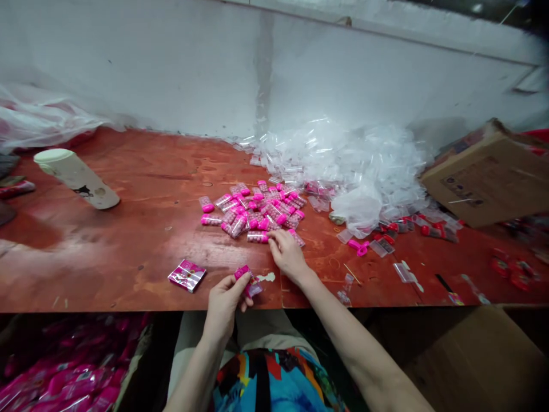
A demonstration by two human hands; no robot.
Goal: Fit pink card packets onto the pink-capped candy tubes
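Observation:
Near the table's front edge, my left hand (227, 297) is closed on a small pink packet (247, 281) with a clear lower part. My right hand (288, 253) reaches over the front of a pile of clear tubes with pink caps (261, 209). Its fingertips meet the pink end of one tube (257, 236) lying flat; whether they grip it is hard to tell. To the left of my left hand lies a flat stack of shiny pink wrappers (187, 275).
A pale bottle (79, 178) stands at the left. Clear plastic pieces (343, 160) are heaped behind the tubes. A tilted cardboard box (489, 171) and red-capped pieces are at the right. Pink items (72, 366) fill a container below the table's left side.

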